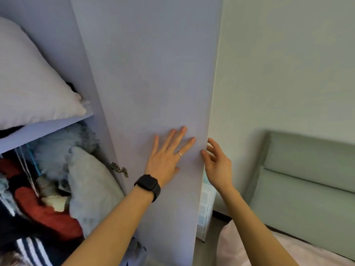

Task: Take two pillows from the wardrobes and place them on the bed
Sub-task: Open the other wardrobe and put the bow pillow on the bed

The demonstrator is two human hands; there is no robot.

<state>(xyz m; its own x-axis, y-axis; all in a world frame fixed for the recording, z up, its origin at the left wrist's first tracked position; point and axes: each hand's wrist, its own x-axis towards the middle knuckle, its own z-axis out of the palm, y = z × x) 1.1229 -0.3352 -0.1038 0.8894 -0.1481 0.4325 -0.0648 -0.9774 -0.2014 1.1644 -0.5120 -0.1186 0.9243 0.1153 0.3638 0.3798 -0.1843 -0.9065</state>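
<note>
Stands close to an open wardrobe door (pixel 153 73), pale lilac, hinged at a metal hinge (pixel 119 168) on its left edge. Lays the left hand (pixel 169 156) flat on the door's face, fingers (pixel 183 134) straight and spread, palm against the panel. Wears a black watch (pixel 148 186) on that wrist and a thin ring (pixel 180 154) on one finger. Brings the right hand (pixel 217 166) to the door's free edge, thumb tip on the near face and the other fingers loosely curled round the edge, pinching it lightly.

Leaves both pillows in the wardrobe, left of the door. Shows a white pillow (pixel 34 83) lying on the upper shelf (pixel 48 127), one corner reaching the shelf's front lip. Shows a grey pillow (pixel 90 185) under that shelf, tilted on end, leaning beside a red garment (pixel 44 214), a fluffy grey bundle (pixel 57 143) and a dark garment with white stripes (pixel 32 248).

Looks past the door on the right to the bed (pixel 288 252) with its pink sheet and padded green headboard (pixel 307 179) against a pale wall (pixel 278 73). Catches a white drawer unit (pixel 204 208) between door and bed.
</note>
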